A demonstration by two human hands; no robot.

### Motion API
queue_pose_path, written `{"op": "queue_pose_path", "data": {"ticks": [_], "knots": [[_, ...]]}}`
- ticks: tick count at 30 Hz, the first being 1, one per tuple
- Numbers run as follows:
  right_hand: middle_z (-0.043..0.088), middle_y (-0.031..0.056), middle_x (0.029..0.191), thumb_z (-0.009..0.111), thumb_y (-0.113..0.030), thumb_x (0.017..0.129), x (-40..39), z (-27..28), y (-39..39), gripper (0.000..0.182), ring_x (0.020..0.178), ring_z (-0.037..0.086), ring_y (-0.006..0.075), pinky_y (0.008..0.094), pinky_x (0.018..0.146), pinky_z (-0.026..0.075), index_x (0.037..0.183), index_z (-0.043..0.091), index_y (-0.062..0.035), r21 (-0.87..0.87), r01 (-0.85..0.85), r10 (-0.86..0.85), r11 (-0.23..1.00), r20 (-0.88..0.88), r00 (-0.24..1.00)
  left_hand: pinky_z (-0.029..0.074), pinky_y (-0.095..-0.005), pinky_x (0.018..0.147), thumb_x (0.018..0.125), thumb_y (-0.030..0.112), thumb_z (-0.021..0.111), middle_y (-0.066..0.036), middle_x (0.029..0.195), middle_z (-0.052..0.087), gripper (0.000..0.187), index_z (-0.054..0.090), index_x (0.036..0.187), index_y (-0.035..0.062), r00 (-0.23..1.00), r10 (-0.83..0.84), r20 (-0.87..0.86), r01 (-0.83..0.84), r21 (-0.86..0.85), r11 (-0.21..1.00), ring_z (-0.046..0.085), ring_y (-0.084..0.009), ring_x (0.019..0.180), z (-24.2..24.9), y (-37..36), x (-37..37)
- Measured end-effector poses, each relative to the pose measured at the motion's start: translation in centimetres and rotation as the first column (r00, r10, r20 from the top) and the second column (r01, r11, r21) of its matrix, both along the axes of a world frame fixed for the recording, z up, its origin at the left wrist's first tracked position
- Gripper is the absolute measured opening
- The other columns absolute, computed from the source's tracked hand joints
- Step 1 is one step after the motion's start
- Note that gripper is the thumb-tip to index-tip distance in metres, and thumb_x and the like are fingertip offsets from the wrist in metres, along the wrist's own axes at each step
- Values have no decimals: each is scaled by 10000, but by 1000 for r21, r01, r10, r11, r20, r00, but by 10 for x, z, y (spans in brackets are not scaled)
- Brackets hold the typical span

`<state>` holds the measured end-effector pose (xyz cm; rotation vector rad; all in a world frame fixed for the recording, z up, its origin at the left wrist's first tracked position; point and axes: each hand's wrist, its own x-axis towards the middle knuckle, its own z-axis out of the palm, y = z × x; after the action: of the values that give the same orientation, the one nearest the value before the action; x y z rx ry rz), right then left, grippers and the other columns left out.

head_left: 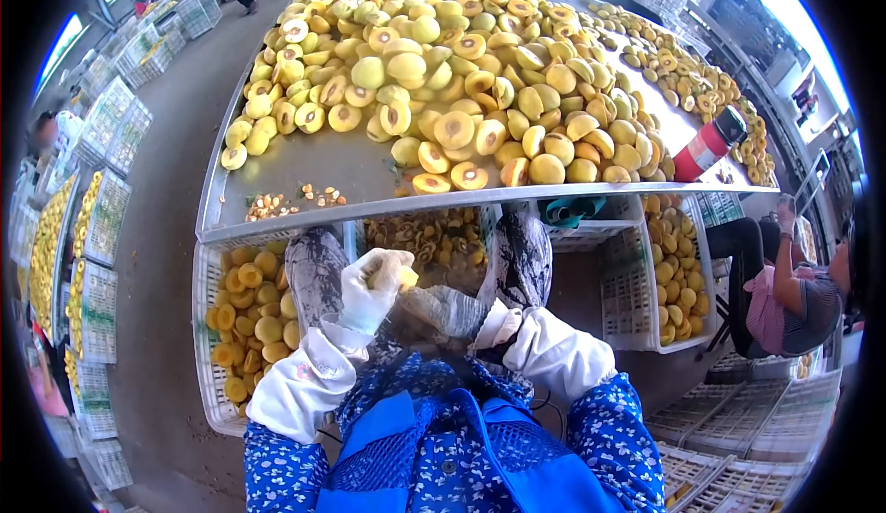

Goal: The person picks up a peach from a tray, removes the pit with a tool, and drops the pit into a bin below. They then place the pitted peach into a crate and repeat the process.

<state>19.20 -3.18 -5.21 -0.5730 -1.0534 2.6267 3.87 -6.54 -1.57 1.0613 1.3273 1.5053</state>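
Note:
My left hand, in a white glove, is raised above my lap with its fingers closed around a yellow peach piece. Just to its right and lower, my right hand wears a greyish, soiled glove. Its fingers look curled; whatever they may hold is hidden. In front of both hands is a metal table heaped with halved yellow peaches, some showing brown pits or hollows. A small pile of pits lies near the table's front left edge.
Crates of peach halves stand by my left leg and right leg. Between my knees, a crate holds brownish scraps. A red bottle lies on the table's right. A seated person is at the right; stacked crates line the left.

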Motion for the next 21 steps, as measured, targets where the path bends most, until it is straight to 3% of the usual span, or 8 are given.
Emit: {"op": "queue_pose_path", "data": {"ticks": [2,6,7,12,14,17,20,21], "knots": [[500,-13,606,556,-410,892,2,6,-6,332,458,435,102,232,389,296,807,593,-92,-24,-5,5,1000,37,999,475,-207,609,908,149,543,-52,793,655,210,645,882,-33,989,-22,-146,25,17,1000,590,-80,693,3,-2,-1],[517,8,740,502,-323,933,-5,-26,-19,235,517,440,90,216,423,347,948,545,-92,-183,-87,35,979,-274,961,485,-217,615,896,130,547,-88,822,665,195,647,867,-35,988,47,146,-51,22,998,602,-99,728,13,-5,11],[509,5,681,502,-399,920,-16,-16,-32,315,459,413,82,208,369,313,952,536,-87,-108,130,-148,986,-172,974,506,-241,602,905,175,538,-127,824,661,248,634,888,-53,979,76,189,-94,89,992,632,-156,715,11,-3,15],[509,6,650,433,-541,899,-6,1,-26,480,410,426,86,199,341,306,946,526,-73,-152,-77,40,985,-230,972,543,-327,554,923,295,486,-183,857,639,378,596,958,-65,826,-7,564,-24,49,999,649,-274,650,19,0,18],[499,16,646,437,-533,900,-6,3,-23,462,438,448,109,218,368,340,913,521,-78,-163,-143,110,976,-194,975,549,-354,596,904,352,494,-176,921,628,413,573,1017,-37,662,3,749,32,-32,999,646,-288,702,11,-1,12],[476,12,617,456,-506,902,-15,17,-40,424,517,473,141,260,457,400,811,518,-97,-317,189,-291,929,-313,904,540,-409,735,874,417,507,-167,960,626,437,570,1023,11,213,231,949,-157,-200,967,625,-315,846,-10,1,-12],[401,-4,447,473,-600,855,-17,21,-9,505,334,378,113,226,306,284,652,466,-138,-335,234,-158,913,240,958,541,-414,741,874,434,499,-175,962,627,464,571,1035,5,364,170,916,-103,-142,985,619,-334,858,1,-7,-20],[405,-30,448,471,-669,809,-17,14,-13,534,288,331,89,213,272,228,638,459,-163,-266,330,-271,906,236,933,549,-426,740,881,433,504,-220,957,615,489,560,1046,-24,311,110,944,-107,-81,991,617,-365,830,3,-10,-25]]}}
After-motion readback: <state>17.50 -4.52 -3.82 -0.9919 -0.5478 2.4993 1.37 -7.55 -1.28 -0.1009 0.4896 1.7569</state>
